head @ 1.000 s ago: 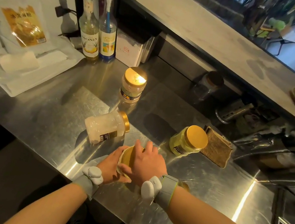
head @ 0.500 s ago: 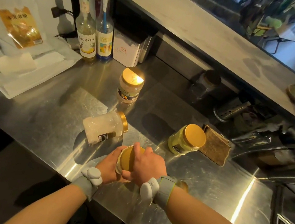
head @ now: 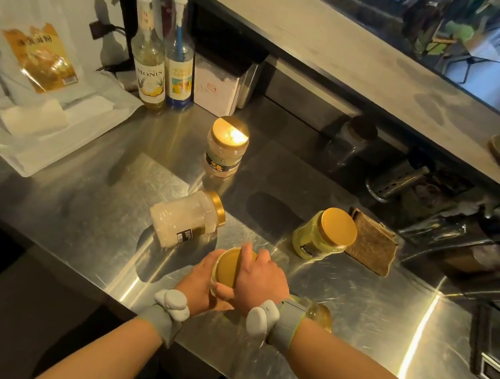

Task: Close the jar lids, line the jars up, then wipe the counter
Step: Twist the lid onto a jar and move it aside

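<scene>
Near the counter's front edge I hold a jar with a gold lid (head: 227,269). My left hand (head: 199,284) wraps the jar's side, and my right hand (head: 260,283) grips the lid from the right and above. A pale jar (head: 185,218) lies on its side just behind, gold lid on, pointing right. Farther back stands an upright jar (head: 225,148) with its lid on. A yellow-green jar (head: 324,234) with a gold lid is tilted to the right. A brown cloth (head: 372,244) lies beside it on the steel counter (head: 90,194).
Two pump syrup bottles (head: 150,71) and a white box (head: 216,86) stand at the back left. A plastic bag with white packs (head: 40,122) lies at left. Dark tools and a metal holder (head: 393,181) sit under the raised shelf at right. A scale edge (head: 498,363) is at far right.
My right hand has slid off the top of the lid toward its right side, so more gold lid shows. The jar stays in place between both hands.
</scene>
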Demonstrator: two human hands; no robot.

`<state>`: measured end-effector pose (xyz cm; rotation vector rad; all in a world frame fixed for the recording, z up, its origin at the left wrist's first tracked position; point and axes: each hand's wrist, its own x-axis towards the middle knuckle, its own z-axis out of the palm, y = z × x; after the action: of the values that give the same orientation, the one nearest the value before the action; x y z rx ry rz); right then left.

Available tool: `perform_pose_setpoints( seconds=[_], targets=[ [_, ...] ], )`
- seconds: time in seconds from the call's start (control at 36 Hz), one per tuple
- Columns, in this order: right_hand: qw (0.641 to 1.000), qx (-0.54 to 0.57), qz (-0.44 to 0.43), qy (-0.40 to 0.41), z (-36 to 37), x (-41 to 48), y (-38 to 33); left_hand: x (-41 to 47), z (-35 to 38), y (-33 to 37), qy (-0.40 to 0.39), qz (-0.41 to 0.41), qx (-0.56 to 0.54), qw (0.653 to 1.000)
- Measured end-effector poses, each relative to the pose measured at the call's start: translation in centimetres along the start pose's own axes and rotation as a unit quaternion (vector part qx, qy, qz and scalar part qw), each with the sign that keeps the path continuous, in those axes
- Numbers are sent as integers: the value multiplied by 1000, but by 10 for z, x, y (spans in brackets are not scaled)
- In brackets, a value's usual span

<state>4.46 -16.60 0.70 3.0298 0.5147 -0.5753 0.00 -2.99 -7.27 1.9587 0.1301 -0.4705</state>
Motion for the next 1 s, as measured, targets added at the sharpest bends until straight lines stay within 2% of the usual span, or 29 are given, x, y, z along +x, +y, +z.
perform_pose_setpoints(
  seconds=[0.17,0.31,0.53,0.69,0.86,0.92,1.0],
  targets=[
    [994,90,55,-9,-8,-6,12,-6,-9,13,-31,5,48,998],
    [951,249,146,-113,-16,3,14,-12,-22,21,-39,30,32,998],
    [923,326,182,-99,-29,2,12,-10,-39,27,-82,47,-33,995],
    [884,432,175,-36,-63,1,15,1,-63,38,-34,71,-49,996],
    [841,529,107,47,-117,6,22,38,-98,85,-4,95,-51,994],
    [845,528,66,52,-133,13,36,54,-108,107,0,117,-49,992],
    [886,461,18,33,-154,26,60,75,-123,139,6,144,-21,989]
  ],
)
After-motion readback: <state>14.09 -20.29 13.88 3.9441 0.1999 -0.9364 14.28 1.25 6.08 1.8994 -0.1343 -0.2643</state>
